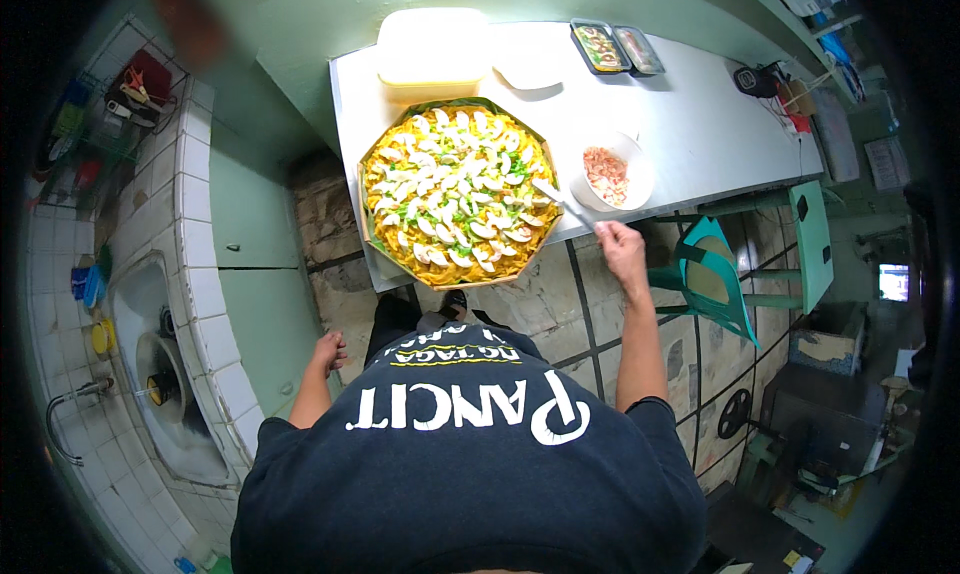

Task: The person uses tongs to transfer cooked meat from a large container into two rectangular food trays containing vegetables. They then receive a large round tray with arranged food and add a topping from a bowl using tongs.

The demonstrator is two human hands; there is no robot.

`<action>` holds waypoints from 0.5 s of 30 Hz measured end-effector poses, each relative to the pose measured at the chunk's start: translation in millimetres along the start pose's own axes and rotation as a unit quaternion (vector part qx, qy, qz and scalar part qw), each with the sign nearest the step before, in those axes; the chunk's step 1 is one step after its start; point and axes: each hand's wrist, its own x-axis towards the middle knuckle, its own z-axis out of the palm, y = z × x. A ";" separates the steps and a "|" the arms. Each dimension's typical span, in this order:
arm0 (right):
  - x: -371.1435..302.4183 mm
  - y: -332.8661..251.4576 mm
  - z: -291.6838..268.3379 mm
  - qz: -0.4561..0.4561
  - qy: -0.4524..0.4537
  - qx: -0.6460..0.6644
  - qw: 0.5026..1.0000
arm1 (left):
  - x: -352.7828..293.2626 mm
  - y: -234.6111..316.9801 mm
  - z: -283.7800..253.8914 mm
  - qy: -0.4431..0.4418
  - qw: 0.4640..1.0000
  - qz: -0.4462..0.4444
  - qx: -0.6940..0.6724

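A large octagonal tray (364, 236) edged with leaf holds yellow noodles (410, 242) topped with sliced white egg and chopped greens. My right hand (622, 249) is closed around the handle of a spoon (575, 209), whose far end reaches over the right edge of the noodles. Just beyond that hand stands a round white bowl (642, 177) of small pink shrimp (605, 174). My left hand (330, 351) hangs low beside my body, away from the table, with its fingers curled and nothing visible in them.
A bright pale-yellow tub (432, 49) and a white dish (527, 66) sit behind the tray on the white table (700, 124). Two black food containers (615, 49) lie farther back. A green chair (715, 274) stands at right, a tiled sink (165, 374) at left.
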 end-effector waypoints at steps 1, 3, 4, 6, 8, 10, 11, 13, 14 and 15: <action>4.6 0.5 -11.8 -0.003 0.020 0.022 1.000 | 5.1 -1.0 -0.7 -0.002 1.000 0.012 -0.003; 19.7 6.4 -47.1 -0.038 0.119 -0.035 0.992 | 13.4 0.1 -3.2 -0.011 1.000 0.027 -0.003; 27.4 9.8 -61.1 -0.034 0.159 -0.070 0.984 | 15.9 2.2 -4.8 -0.016 0.999 0.030 0.001; 39.1 16.5 -77.5 -0.030 0.218 -0.206 0.953 | 18.3 7.5 -5.4 -0.021 0.999 0.034 0.010; 47.6 21.7 -82.6 0.016 0.148 -0.320 0.936 | 17.4 12.6 -5.2 -0.015 0.999 0.035 0.015; 54.2 24.4 -77.2 0.031 0.117 -0.376 0.919 | 15.6 15.4 -4.8 -0.014 0.999 0.035 0.014; 56.8 25.2 -73.3 0.038 0.117 -0.381 0.916 | 14.5 15.2 -5.2 -0.012 0.999 0.033 0.012; 62.9 26.8 -64.9 0.034 0.117 -0.386 0.914 | 13.4 13.4 -6.1 -0.013 0.999 0.040 0.010; 66.4 27.8 -61.1 0.042 0.109 -0.381 0.917 | 13.3 11.8 -7.0 -0.013 0.999 0.043 0.010; 69.8 29.1 -57.5 0.044 0.103 -0.382 0.917 | 13.3 9.8 -7.9 -0.014 0.999 0.038 0.007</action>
